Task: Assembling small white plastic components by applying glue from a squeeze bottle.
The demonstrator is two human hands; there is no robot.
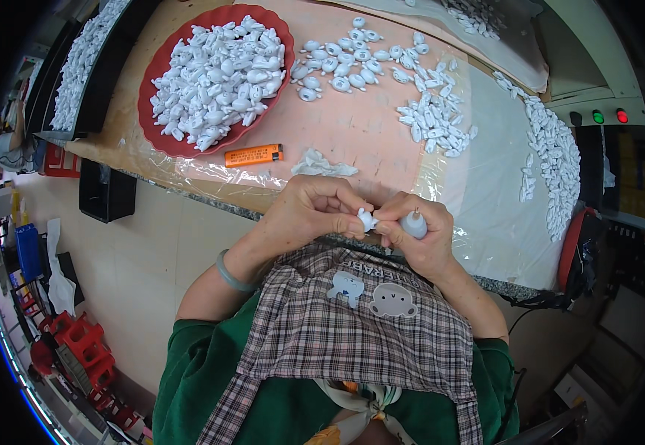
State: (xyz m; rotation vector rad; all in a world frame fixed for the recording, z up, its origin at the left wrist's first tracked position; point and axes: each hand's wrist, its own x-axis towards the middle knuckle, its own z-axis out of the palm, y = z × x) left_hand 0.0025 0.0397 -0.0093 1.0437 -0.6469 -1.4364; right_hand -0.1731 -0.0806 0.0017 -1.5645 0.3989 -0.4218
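My left hand [315, 210] pinches a small white plastic figure part [367, 219] between thumb and fingertips, over the table's front edge. Close beside it, my right hand [433, 241] is closed around a small translucent squeeze bottle [413, 225] with a thin tip. The right thumb and forefinger also meet at the white part's right side; whether they grip a second small piece there is hidden. Beyond my hands, a crumpled white tissue [324, 163] and an orange lighter [254, 155] lie on the table.
A red scalloped bowl [146, 96] heaped with white parts stands at the left. Loose rounded parts [341, 63] and slimmer parts [433, 119] lie mid-table, with another long pile [556, 170] at right. A machine housing [597, 67] with lit buttons borders the far right. A black bin [107, 194] hangs left.
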